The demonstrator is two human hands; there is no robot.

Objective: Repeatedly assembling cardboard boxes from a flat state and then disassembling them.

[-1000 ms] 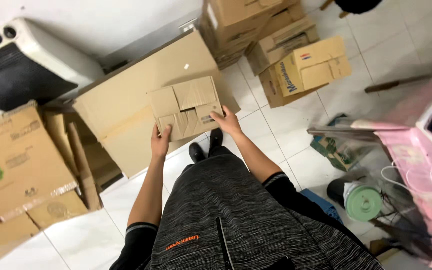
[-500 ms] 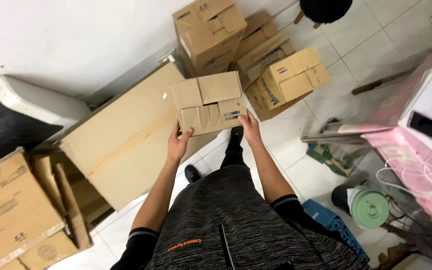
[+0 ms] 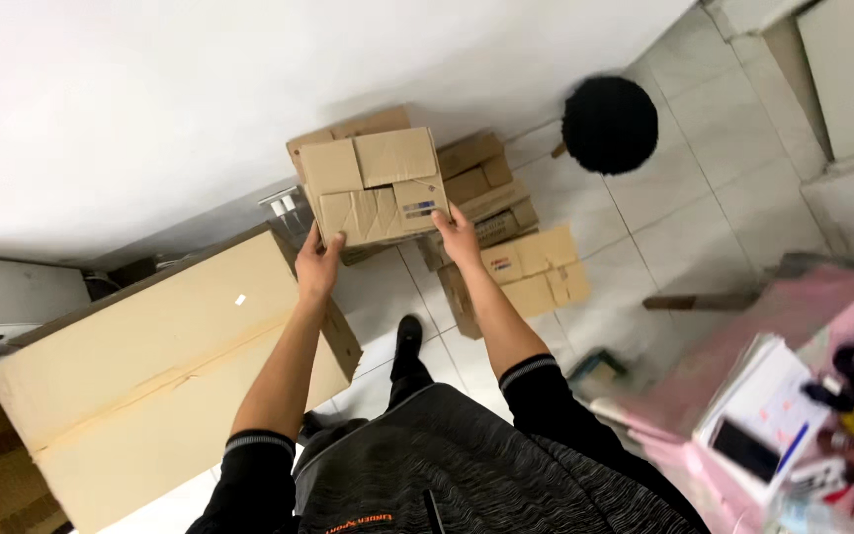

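Observation:
I hold a small brown cardboard box (image 3: 373, 188) out in front of me with both hands. My left hand (image 3: 319, 265) grips its lower left corner and my right hand (image 3: 458, 235) grips its lower right corner. The box has folded top flaps and a small label on its right side. It hangs above a stack of similar cardboard boxes (image 3: 491, 213) against the white wall (image 3: 200, 109).
A large flat cardboard carton (image 3: 150, 366) lies at the left. More small boxes (image 3: 531, 272) sit on the tiled floor. A round black object (image 3: 610, 124) is at the upper right. A pink table with papers and a phone (image 3: 773, 425) stands at the right.
I have turned right and stepped toward the wall, carrying the box from above the large carton to above the stack of small boxes.

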